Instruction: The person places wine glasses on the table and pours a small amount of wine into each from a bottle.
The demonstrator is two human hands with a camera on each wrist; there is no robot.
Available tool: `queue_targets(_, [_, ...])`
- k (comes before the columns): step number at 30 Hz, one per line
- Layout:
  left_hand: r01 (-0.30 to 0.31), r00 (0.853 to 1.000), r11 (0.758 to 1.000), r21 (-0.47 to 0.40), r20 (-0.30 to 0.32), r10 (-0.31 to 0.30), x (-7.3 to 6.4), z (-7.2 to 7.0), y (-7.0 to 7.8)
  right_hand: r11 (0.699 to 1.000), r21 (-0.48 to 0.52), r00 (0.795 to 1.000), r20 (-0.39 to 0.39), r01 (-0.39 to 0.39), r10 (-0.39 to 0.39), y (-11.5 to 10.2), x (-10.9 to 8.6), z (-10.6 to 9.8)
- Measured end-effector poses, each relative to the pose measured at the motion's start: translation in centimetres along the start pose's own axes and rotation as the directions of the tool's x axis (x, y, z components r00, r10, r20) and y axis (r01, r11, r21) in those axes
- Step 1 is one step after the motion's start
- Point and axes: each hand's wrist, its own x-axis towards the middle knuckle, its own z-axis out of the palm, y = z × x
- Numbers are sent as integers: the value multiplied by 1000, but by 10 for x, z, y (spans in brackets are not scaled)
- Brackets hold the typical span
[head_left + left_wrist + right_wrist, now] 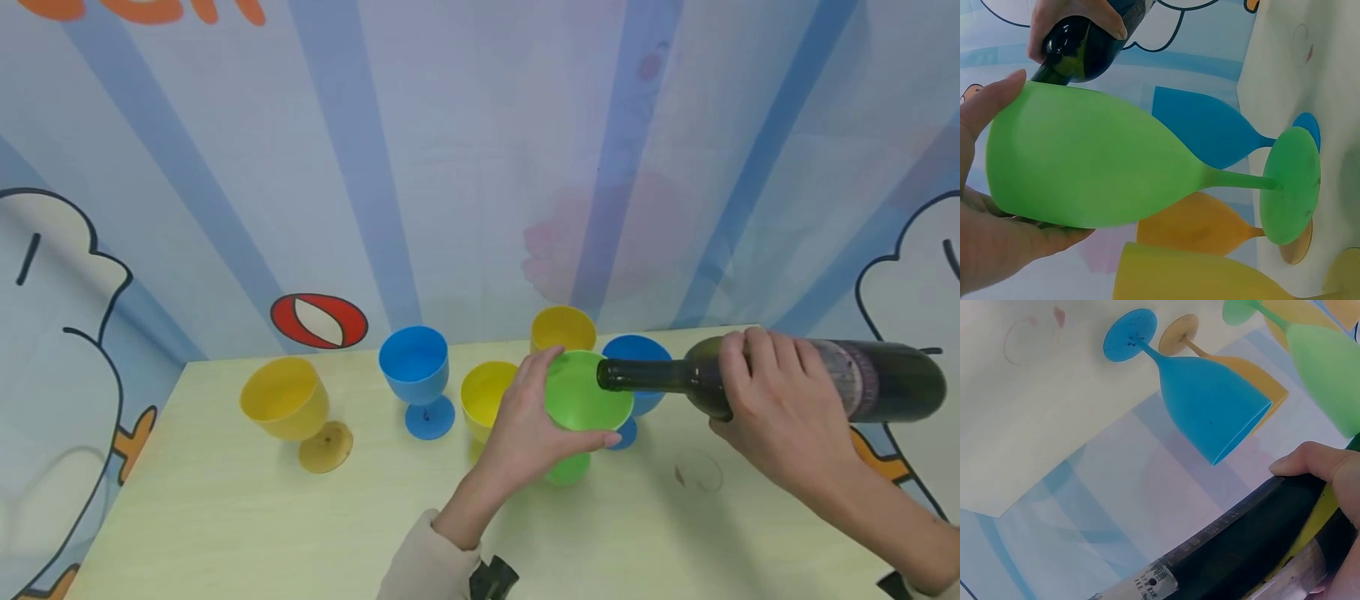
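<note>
My left hand point(527, 421) grips the bowl of a green goblet point(585, 400) near its rim, thumb on one side and fingers on the other. In the left wrist view the green goblet point(1091, 156) shows its stem and round foot. My right hand point(791, 404) is wrapped round a dark glass wine bottle point(900, 379) with a label, held nearly level. The bottle's mouth is over the green goblet's rim. Whether liquid flows cannot be seen. In the right wrist view the thumb of my right hand point(1316, 461) lies along the bottle point(1241, 531).
On the pale table point(225, 517) stand a yellow goblet point(285, 400) at left, a blue goblet point(415, 367), another yellow goblet point(487, 392) beside my left hand, a yellow one point(562, 327) behind and a blue one point(637, 348) behind the bottle neck. A printed backdrop point(480, 167) rises behind.
</note>
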Motion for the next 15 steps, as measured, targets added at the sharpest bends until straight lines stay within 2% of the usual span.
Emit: queue_targets(15, [29,1000,999,22,1,-29,-1,-1,3,999,-17,999,-10,30,-30,2,5,-5])
